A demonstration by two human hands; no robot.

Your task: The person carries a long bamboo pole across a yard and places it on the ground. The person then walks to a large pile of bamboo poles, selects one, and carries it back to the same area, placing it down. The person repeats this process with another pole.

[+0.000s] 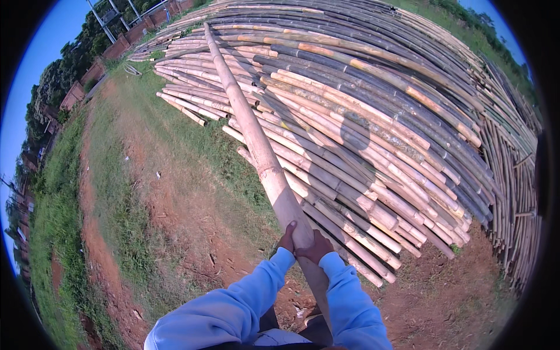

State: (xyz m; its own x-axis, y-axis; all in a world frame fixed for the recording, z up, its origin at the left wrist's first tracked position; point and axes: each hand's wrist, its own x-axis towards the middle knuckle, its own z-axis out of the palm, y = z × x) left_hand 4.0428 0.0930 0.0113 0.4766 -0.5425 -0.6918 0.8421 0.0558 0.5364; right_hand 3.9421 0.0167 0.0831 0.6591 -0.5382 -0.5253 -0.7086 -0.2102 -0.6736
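Note:
A long, thick, pale bamboo pole (252,135) runs from between my forearms up and away to the far left, crossing over the near end of a bamboo pile. My left hand (286,238) is closed round its left side, with the thumb on top. On the other side my right hand (315,247) grips the same pole, slightly nearer to me, and the two hands almost meet. Blue sleeves cover both my arms. The pole's lower end passes down between my arms and its tip there is hidden.
A big pile of bamboo poles (373,134), tan and dark grey, spreads ahead and to the right. Thinner poles (516,216) lie at the far right. Left of the pile are grass and a reddish dirt track (96,251). A brick wall (119,45) and trees stand beyond.

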